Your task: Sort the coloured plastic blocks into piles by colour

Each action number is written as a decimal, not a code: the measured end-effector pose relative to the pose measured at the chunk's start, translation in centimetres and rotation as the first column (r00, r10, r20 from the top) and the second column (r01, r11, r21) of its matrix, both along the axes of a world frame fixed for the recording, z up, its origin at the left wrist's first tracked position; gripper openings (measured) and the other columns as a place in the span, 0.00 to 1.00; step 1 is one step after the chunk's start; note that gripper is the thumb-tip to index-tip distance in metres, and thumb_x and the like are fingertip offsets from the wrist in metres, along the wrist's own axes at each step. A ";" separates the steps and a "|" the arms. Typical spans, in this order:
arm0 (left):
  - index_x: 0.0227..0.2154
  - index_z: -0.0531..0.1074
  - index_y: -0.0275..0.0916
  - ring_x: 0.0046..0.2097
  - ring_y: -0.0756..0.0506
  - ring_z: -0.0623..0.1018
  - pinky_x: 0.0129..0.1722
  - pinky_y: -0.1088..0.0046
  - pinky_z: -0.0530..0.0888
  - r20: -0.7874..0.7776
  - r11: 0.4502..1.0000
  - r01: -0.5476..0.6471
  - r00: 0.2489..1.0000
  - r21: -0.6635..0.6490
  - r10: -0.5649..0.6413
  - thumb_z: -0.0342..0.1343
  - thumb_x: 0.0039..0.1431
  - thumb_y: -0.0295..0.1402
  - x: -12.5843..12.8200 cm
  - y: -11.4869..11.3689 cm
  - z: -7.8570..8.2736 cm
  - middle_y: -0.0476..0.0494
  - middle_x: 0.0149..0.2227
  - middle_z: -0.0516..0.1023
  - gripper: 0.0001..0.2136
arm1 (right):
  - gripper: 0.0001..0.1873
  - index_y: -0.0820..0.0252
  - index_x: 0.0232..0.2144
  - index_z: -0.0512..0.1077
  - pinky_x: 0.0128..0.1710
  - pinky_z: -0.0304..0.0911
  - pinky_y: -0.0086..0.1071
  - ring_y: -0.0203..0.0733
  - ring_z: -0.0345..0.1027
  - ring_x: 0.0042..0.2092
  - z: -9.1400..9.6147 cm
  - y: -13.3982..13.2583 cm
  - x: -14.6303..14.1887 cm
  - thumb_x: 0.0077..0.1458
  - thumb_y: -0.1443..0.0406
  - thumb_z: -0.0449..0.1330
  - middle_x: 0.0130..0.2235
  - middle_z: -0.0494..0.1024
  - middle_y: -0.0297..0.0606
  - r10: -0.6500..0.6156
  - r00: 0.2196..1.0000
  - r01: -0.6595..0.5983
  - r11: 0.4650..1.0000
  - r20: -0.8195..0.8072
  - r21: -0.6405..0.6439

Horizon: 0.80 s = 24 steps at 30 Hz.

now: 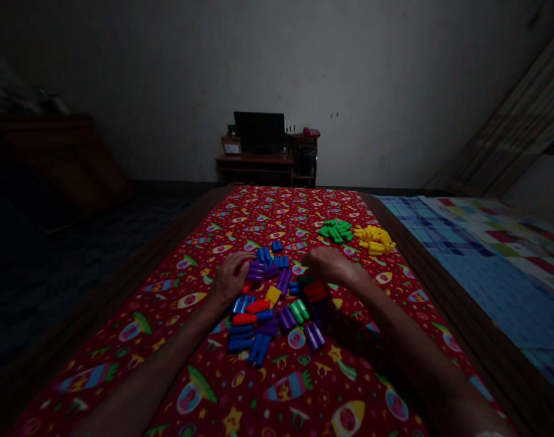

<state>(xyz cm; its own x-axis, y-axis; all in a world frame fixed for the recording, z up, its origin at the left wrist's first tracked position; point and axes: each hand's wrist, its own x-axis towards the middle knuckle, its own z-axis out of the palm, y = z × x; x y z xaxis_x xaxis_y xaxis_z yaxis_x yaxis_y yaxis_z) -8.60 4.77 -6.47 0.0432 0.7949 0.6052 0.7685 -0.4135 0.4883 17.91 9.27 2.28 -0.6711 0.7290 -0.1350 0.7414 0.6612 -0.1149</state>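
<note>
My left hand (231, 279) lies palm down at the left of a loose spread of plastic stick-shaped toy blocks (270, 309), its fingertips on or just over a purple block (255, 271). My right hand (331, 266) rests palm down with curled fingers, nearest a small blue block (295, 288) and a red block (315, 291). Whether either hand grips anything is hidden. The spread mixes blue, purple, red, green and yellow blocks. Beyond it lie a green pile (335, 230) and a yellow pile (374, 240).
All the blocks lie on a red rocket-print bedspread (122, 364) with dark wooden edges (468, 303). A blue checked bedsheet (477, 255) lies to the right. A wooden desk (253, 161) with a dark monitor (259, 132) stands against the far wall.
</note>
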 end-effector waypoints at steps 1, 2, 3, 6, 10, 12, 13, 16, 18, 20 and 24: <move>0.38 0.73 0.40 0.48 0.42 0.75 0.53 0.60 0.71 0.000 1.000 0.002 1.000 0.005 -0.002 0.43 0.62 0.36 0.0 0.0 0.0 0.41 0.44 0.78 0.14 | 0.14 0.63 0.38 0.78 0.32 0.57 0.27 0.43 0.72 0.38 -0.3 -0.5 -0.6 0.54 0.68 0.54 0.38 0.79 0.48 -0.003 0.997 0.002 1.000 0.079 0.003; 0.38 0.73 0.40 0.48 0.42 0.75 0.53 0.60 0.71 0.001 1.000 0.003 1.000 0.010 -0.003 0.43 0.62 0.36 0.0 0.0 -0.1 0.41 0.43 0.78 0.14 | 0.15 0.63 0.39 0.78 0.32 0.57 0.28 0.43 0.72 0.39 -0.6 -0.9 -1.0 0.54 0.69 0.53 0.39 0.79 0.49 -0.004 0.991 0.004 1.000 0.130 -0.001; 0.38 0.73 0.40 0.48 0.42 0.75 0.53 0.60 0.71 0.001 1.000 0.004 1.000 0.015 -0.004 0.43 0.62 0.36 0.0 0.0 -0.1 0.41 0.43 0.78 0.14 | 0.15 0.63 0.39 0.78 0.32 0.57 0.27 0.43 0.72 0.38 -0.9 -1.0 -1.2 0.54 0.69 0.53 0.39 0.79 0.50 0.001 0.989 0.001 1.000 0.150 -0.012; 0.37 0.74 0.39 0.48 0.42 0.76 0.52 0.60 0.71 -0.004 1.000 0.007 1.000 0.010 -0.007 0.43 0.62 0.36 0.1 0.0 0.0 0.40 0.42 0.79 0.14 | 0.12 0.64 0.36 0.79 0.28 0.54 0.26 0.39 0.71 0.34 -1.3 -0.3 -0.9 0.54 0.69 0.55 0.35 0.79 0.45 0.021 0.994 -0.011 0.996 0.103 -0.093; 0.37 0.74 0.39 0.48 0.42 0.75 0.53 0.60 0.70 -0.002 1.000 0.001 1.000 -0.005 -0.001 0.43 0.62 0.36 0.2 -0.1 0.2 0.40 0.43 0.78 0.14 | 0.11 0.68 0.30 0.78 0.25 0.49 0.26 0.33 0.63 0.27 -0.6 1.3 0.7 0.54 0.69 0.56 0.27 0.76 0.39 0.049 0.996 -0.063 0.981 -0.081 -0.184; 0.38 0.74 0.39 0.49 0.42 0.75 0.53 0.60 0.70 -0.002 1.000 0.002 1.000 0.002 -0.002 0.43 0.63 0.36 0.3 -0.2 0.4 0.40 0.44 0.78 0.15 | 0.11 0.69 0.31 0.78 0.26 0.49 0.25 0.32 0.61 0.27 -0.4 1.7 1.3 0.55 0.70 0.56 0.26 0.75 0.38 0.067 0.975 -0.100 0.984 -0.212 -0.147; 0.39 0.74 0.39 0.50 0.42 0.74 0.53 0.60 0.69 -0.005 1.000 0.005 1.000 0.011 -0.005 0.43 0.63 0.37 0.4 -0.3 0.6 0.40 0.45 0.78 0.15 | 0.10 0.68 0.31 0.78 0.26 0.49 0.25 0.32 0.61 0.27 -0.3 1.7 1.4 0.55 0.70 0.56 0.27 0.75 0.37 0.075 0.959 -0.112 0.986 -0.273 -0.120; 0.41 0.74 0.40 0.52 0.42 0.73 0.56 0.57 0.66 -0.056 0.998 0.057 0.997 0.023 -0.056 0.45 0.63 0.40 0.9 -0.6 1.3 0.41 0.46 0.78 0.15 | 0.09 0.67 0.36 0.76 0.31 0.52 0.25 0.34 0.63 0.31 -0.6 1.0 0.9 0.57 0.71 0.56 0.31 0.76 0.39 0.132 0.895 -0.149 0.989 -0.427 -0.006; 0.42 0.75 0.42 0.53 0.41 0.72 0.58 0.52 0.62 -0.122 0.993 0.118 0.986 -0.008 -0.118 0.47 0.63 0.42 1.5 -1.0 1.9 0.42 0.47 0.78 0.15 | 0.09 0.66 0.40 0.74 0.34 0.53 0.26 0.35 0.65 0.35 -1.0 0.3 0.0 0.58 0.71 0.55 0.35 0.76 0.41 0.207 0.851 -0.187 0.978 -0.483 0.090; 0.39 0.76 0.43 0.53 0.41 0.72 0.61 0.48 0.56 -0.178 0.983 0.176 0.967 -0.057 -0.183 0.49 0.62 0.43 2.3 -1.3 2.3 0.43 0.46 0.79 0.14 | 0.10 0.65 0.41 0.73 0.35 0.54 0.26 0.36 0.65 0.36 -1.3 -0.4 -1.0 0.59 0.71 0.55 0.37 0.75 0.43 0.289 0.823 -0.233 0.957 -0.489 0.174; 0.29 0.76 0.43 0.48 0.42 0.76 0.61 0.48 0.55 -0.176 0.972 0.214 0.958 -0.095 -0.228 0.52 0.60 0.42 2.9 -1.5 2.2 0.46 0.37 0.81 0.12 | 0.10 0.64 0.42 0.74 0.33 0.54 0.26 0.36 0.65 0.35 -1.8 0.1 -1.6 0.59 0.70 0.55 0.37 0.74 0.43 0.351 0.831 -0.246 0.928 -0.432 0.281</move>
<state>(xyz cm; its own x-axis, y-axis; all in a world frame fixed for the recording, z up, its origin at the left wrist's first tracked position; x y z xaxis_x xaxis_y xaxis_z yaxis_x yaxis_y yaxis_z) -5.75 3.28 -4.26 0.3283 0.7951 0.5099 0.7417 -0.5513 0.3821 16.29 9.33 0.53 -0.8042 0.4582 0.3786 0.3963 0.8880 -0.2331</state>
